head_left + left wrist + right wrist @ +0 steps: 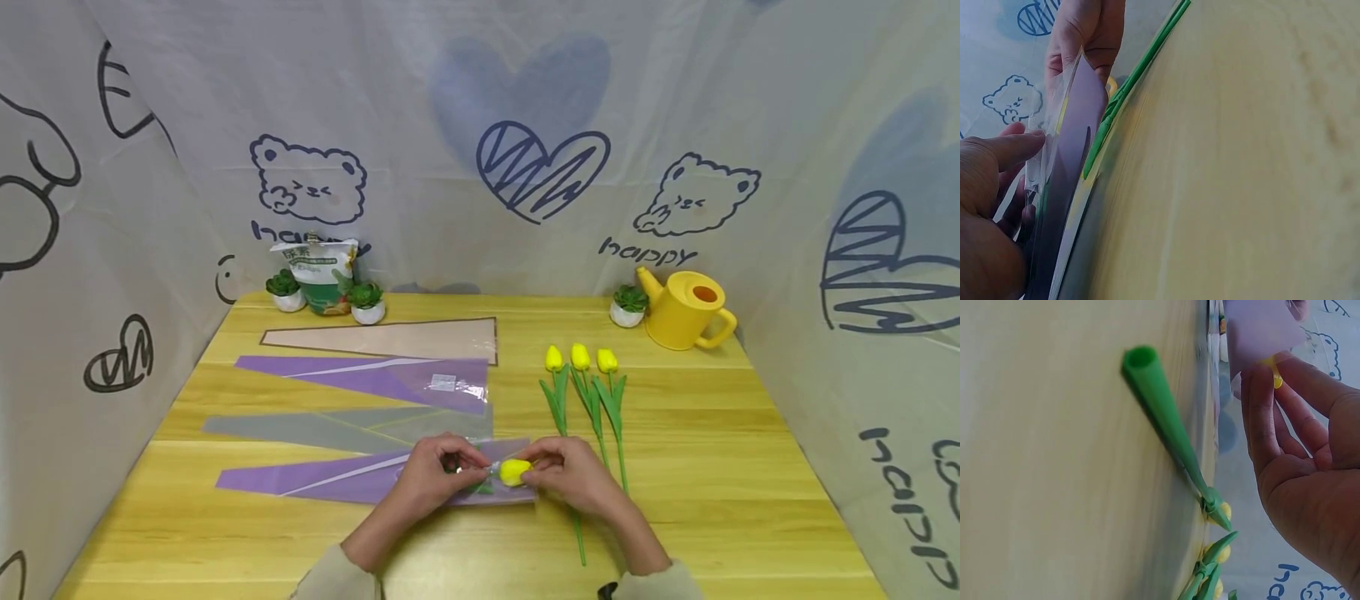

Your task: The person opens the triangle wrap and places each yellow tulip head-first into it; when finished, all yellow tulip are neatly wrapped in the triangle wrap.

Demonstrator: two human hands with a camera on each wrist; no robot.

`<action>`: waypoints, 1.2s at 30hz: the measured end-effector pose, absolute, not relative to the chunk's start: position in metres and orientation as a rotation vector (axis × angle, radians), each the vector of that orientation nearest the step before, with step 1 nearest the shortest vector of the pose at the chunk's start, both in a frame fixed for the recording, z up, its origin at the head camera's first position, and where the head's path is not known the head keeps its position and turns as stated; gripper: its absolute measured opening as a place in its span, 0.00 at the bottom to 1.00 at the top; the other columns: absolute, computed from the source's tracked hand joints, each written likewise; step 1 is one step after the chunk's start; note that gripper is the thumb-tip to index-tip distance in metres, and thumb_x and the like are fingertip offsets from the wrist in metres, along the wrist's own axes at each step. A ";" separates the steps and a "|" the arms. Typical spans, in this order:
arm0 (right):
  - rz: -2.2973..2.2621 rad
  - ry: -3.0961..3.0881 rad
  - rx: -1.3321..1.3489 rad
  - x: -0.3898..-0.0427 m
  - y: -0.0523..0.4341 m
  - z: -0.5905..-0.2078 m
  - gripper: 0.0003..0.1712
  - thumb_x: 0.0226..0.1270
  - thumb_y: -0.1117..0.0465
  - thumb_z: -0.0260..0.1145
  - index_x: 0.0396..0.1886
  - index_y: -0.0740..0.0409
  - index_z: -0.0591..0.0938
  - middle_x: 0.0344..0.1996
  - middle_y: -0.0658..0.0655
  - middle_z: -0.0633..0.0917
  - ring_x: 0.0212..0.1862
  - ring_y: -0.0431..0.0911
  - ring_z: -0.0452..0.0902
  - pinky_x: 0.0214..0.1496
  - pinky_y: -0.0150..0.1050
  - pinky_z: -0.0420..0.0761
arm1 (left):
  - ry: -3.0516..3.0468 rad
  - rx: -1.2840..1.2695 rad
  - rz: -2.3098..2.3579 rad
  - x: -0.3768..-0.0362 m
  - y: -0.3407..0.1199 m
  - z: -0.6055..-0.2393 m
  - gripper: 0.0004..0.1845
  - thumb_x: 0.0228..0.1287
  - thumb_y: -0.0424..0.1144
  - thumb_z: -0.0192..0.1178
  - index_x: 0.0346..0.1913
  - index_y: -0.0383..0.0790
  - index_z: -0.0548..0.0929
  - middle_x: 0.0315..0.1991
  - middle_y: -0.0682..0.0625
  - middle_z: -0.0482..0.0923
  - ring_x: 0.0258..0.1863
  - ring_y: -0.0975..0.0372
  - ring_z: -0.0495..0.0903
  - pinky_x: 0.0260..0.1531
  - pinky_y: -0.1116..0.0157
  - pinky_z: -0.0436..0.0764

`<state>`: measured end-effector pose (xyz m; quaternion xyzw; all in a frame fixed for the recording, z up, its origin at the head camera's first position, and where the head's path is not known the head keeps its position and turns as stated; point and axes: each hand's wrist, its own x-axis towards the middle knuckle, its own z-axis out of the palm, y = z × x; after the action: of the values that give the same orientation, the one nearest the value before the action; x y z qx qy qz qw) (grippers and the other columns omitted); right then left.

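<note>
A yellow tulip lies at the wide, right end of a purple flower sleeve with a clear film front, its green leaves showing through the film. My right hand pinches the tulip's bloom between thumb and fingers; in the right wrist view only a little yellow shows at the sleeve's edge. My left hand grips the clear film near the sleeve's opening, thumb on top and fingers behind it. Three other yellow tulips lie side by side just beyond my right hand.
Behind lie a grey sleeve, another purple sleeve and a pinkish sleeve. Along the back stand small potted succulents, a green-and-white bag and a yellow watering can. Printed cloth encloses the table.
</note>
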<state>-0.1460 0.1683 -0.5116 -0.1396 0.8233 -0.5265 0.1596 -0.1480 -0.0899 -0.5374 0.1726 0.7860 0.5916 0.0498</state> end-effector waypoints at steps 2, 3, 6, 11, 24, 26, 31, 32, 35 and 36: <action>-1.518 2.326 -0.410 -0.146 0.167 -0.512 0.14 0.66 0.64 0.74 0.49 0.64 0.87 0.43 0.61 0.90 0.40 0.45 0.86 0.40 0.32 0.86 | 2.405 0.528 1.792 -0.148 -0.090 -0.537 0.07 0.56 0.34 0.78 0.36 0.48 0.93 0.31 0.53 0.85 0.29 0.69 0.77 0.30 0.73 0.76; -1.522 2.318 -0.418 -0.147 0.166 -0.513 0.14 0.66 0.65 0.74 0.50 0.65 0.87 0.43 0.61 0.90 0.41 0.46 0.86 0.41 0.32 0.86 | 2.409 0.526 1.786 -0.148 -0.090 -0.537 0.07 0.56 0.35 0.78 0.36 0.49 0.93 0.31 0.54 0.85 0.29 0.69 0.77 0.30 0.73 0.76; -1.533 2.286 -0.431 -0.147 0.165 -0.513 0.14 0.66 0.65 0.74 0.50 0.66 0.87 0.43 0.61 0.90 0.42 0.47 0.87 0.42 0.32 0.86 | 2.410 0.538 1.787 -0.148 -0.089 -0.536 0.06 0.56 0.36 0.78 0.36 0.49 0.93 0.31 0.54 0.85 0.29 0.68 0.77 0.29 0.72 0.76; -1.544 2.243 -0.426 -0.148 0.163 -0.513 0.15 0.66 0.64 0.74 0.50 0.66 0.87 0.43 0.61 0.90 0.43 0.47 0.87 0.44 0.33 0.87 | 2.397 0.555 1.798 -0.148 -0.087 -0.536 0.06 0.56 0.36 0.78 0.36 0.49 0.93 0.32 0.52 0.86 0.29 0.69 0.77 0.29 0.72 0.75; -1.519 2.246 -0.385 -0.148 0.163 -0.516 0.13 0.68 0.62 0.73 0.51 0.59 0.88 0.45 0.60 0.91 0.44 0.49 0.89 0.46 0.35 0.87 | 2.389 0.603 1.801 -0.149 -0.085 -0.536 0.06 0.57 0.36 0.77 0.37 0.49 0.93 0.32 0.52 0.86 0.30 0.69 0.77 0.29 0.72 0.76; -1.493 2.274 -0.390 -0.148 0.163 -0.516 0.13 0.69 0.63 0.72 0.51 0.58 0.88 0.45 0.59 0.91 0.45 0.49 0.89 0.46 0.35 0.87 | 2.385 0.608 1.803 -0.149 -0.085 -0.536 0.06 0.57 0.36 0.77 0.37 0.48 0.93 0.32 0.52 0.86 0.30 0.69 0.78 0.28 0.72 0.76; -1.496 2.280 -0.396 -0.149 0.159 -0.515 0.12 0.68 0.66 0.72 0.50 0.60 0.88 0.42 0.59 0.91 0.43 0.48 0.89 0.44 0.35 0.87 | 2.390 0.615 1.804 -0.150 -0.085 -0.537 0.06 0.57 0.36 0.78 0.36 0.48 0.93 0.32 0.52 0.86 0.30 0.69 0.77 0.29 0.72 0.76; -1.501 2.276 -0.398 -0.150 0.158 -0.514 0.13 0.67 0.66 0.72 0.50 0.60 0.88 0.42 0.59 0.91 0.43 0.47 0.89 0.44 0.34 0.87 | 2.394 0.619 1.804 -0.150 -0.085 -0.538 0.06 0.57 0.36 0.78 0.36 0.48 0.93 0.32 0.53 0.86 0.30 0.69 0.77 0.29 0.72 0.76; -1.526 2.253 -0.409 -0.150 0.156 -0.513 0.13 0.65 0.68 0.73 0.50 0.63 0.88 0.40 0.60 0.91 0.42 0.49 0.89 0.43 0.35 0.87 | 2.409 0.630 1.797 -0.150 -0.085 -0.539 0.06 0.56 0.36 0.78 0.36 0.49 0.93 0.31 0.53 0.86 0.31 0.69 0.77 0.30 0.71 0.76; -1.525 2.254 -0.414 -0.150 0.156 -0.513 0.13 0.65 0.69 0.72 0.50 0.63 0.88 0.40 0.61 0.91 0.42 0.49 0.89 0.43 0.34 0.87 | 2.411 0.633 1.795 -0.150 -0.085 -0.539 0.06 0.56 0.36 0.78 0.36 0.49 0.93 0.31 0.53 0.86 0.31 0.69 0.77 0.30 0.71 0.76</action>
<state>-0.1502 0.1559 -0.5133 -0.1475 0.8033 -0.5437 0.1932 -0.1498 -0.0850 -0.5393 0.2059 0.7844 0.5840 0.0349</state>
